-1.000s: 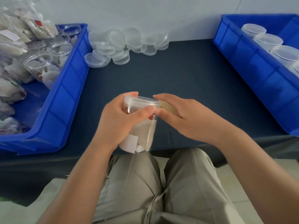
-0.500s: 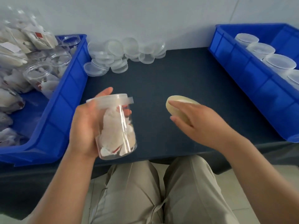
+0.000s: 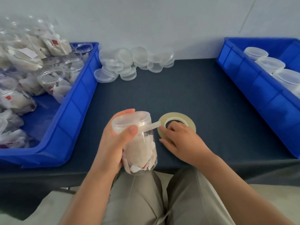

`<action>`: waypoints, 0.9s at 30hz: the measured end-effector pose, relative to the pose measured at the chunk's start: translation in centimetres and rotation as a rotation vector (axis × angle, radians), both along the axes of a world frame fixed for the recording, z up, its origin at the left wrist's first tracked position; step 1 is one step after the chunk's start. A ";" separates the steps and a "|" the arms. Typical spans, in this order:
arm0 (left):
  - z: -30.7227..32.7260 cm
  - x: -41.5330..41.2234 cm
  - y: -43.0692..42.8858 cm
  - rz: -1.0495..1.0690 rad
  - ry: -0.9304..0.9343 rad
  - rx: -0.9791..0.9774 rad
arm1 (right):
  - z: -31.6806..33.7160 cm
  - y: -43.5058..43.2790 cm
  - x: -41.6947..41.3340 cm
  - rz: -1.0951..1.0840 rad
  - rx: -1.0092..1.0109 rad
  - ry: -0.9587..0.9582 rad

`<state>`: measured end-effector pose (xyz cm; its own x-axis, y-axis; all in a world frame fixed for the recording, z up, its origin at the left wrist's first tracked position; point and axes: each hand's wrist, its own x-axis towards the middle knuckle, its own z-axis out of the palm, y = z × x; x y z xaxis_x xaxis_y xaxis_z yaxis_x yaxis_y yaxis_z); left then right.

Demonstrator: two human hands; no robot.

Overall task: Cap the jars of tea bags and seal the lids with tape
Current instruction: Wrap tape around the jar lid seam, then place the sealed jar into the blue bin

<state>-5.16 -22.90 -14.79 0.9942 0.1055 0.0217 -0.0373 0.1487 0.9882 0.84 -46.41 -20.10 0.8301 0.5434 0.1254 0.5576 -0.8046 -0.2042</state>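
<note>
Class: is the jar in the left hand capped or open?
Capped: a clear lid covers the jar the left hand grips; tape runs from the lid to the roll.

loose lids (image 3: 129,64) lie on table (image 3: 203,98) between two bins (image 3: 71,114).

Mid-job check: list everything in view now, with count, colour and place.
held jar: one, clear, tea bags inside, lid on, in the left hand.
tape roll: one, yellowish, on the table, strip running to the jar's lid.
loose lids: a pile, clear, table's back edge.
left bin: one, blue, table's left; holds open jars, bagged tea.
right bin: one, blue, table's right; at least four capped jars.
table: one, dark blue.
left hand: grips the held jar, thumb on the strip.
right hand: holds the tape roll.
</note>
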 end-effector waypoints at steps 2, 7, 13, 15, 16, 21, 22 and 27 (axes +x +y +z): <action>0.3 -0.2 0.3 0.024 -0.018 0.012 | -0.3 0.4 0.1 -0.011 -0.002 0.025; 0.5 -0.8 0.9 0.041 -0.021 0.065 | 1.9 1.5 -1.2 -0.101 0.237 -0.006; 0.0 -1.4 0.8 0.001 0.033 0.016 | 6.3 4.0 -4.9 -0.064 1.119 0.572; -0.1 -1.5 0.7 0.002 0.053 0.009 | 7.2 4.3 -5.1 -0.075 1.122 0.586; -0.2 -1.5 0.7 0.007 0.059 0.011 | 7.3 4.3 -5.1 -0.090 1.117 0.575; -0.3 -1.5 0.5 -0.058 0.072 0.002 | 7.2 4.0 -5.0 -0.108 1.124 0.661; -0.2 -1.6 0.4 -0.063 0.088 -0.014 | 7.2 3.8 -4.9 -0.111 1.108 0.707; -0.1 -1.7 -0.4 -0.184 0.074 -0.041 | 6.7 2.6 -4.6 -0.132 1.108 0.895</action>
<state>-6.86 -23.26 -14.89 0.9954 -0.0793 -0.0529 0.0670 0.1868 0.9801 -3.80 -43.77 -13.42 0.8905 0.4269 -0.1575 -0.1576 -0.0354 -0.9869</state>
